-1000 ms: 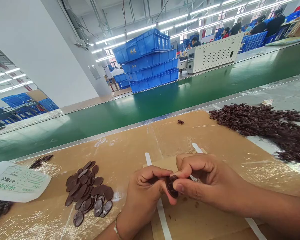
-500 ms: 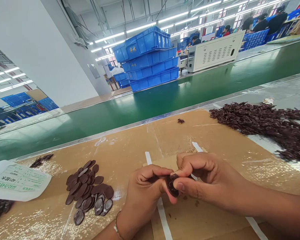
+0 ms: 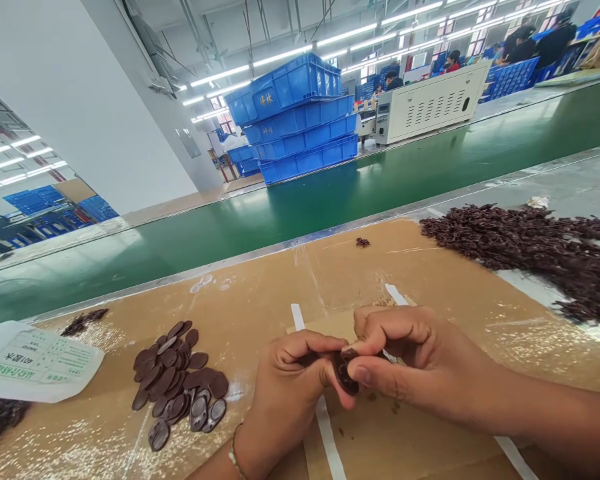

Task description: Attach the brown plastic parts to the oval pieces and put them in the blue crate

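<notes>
While our left hand (image 3: 290, 387) pinches a dark brown oval piece (image 3: 347, 383) between thumb and fingers above the near middle of the surface (image 3: 250, 300), our right hand (image 3: 423, 360) meets it from the right, its grip closed on a small dark piece (image 3: 349, 354) mostly hidden by the fingers. To the left of our hands we see a loose pile of brown ovals (image 3: 165, 377), with a white labelled container (image 3: 40, 363) farther left, and at the far right lies a heap of dark strands (image 3: 520, 243). Beyond the surface runs a green belt (image 3: 290, 210), with stacked blue crates (image 3: 300, 127) at its far side.
</notes>
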Demonstrator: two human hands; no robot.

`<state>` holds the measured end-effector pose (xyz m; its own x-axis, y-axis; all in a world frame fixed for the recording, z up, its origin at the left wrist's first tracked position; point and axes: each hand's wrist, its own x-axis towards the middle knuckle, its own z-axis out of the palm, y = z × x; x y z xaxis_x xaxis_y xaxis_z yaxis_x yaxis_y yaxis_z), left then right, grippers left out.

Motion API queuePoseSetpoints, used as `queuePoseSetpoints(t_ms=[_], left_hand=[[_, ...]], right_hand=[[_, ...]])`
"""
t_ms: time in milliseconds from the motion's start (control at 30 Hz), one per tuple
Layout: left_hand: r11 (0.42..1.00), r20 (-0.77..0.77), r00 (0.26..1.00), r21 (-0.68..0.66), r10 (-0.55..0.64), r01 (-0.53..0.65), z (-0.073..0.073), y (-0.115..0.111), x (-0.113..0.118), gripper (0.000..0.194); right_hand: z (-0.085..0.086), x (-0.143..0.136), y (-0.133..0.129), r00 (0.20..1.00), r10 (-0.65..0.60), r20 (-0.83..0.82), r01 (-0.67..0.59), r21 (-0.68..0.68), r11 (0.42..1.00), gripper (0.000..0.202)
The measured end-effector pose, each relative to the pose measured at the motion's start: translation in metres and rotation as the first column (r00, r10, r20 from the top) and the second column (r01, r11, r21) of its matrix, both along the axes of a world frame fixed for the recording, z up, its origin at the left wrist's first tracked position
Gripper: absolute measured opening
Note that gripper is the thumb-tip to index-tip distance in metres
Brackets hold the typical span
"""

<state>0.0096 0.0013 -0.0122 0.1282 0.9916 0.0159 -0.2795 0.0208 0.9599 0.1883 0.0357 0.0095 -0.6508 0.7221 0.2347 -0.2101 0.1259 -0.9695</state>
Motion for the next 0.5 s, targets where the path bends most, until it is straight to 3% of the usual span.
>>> queuePoseSetpoints(t_ms=[500], left_hand=[[1.000,0.000,1.000,0.017,-0.011,0.011,-0.0025,0.0008,-0.0010,0.003]], right_hand=[[0.0003,-0.0001,-0.0015,1.000,0.004,-0.029,-0.004,-0.023,1.000,0.026]])
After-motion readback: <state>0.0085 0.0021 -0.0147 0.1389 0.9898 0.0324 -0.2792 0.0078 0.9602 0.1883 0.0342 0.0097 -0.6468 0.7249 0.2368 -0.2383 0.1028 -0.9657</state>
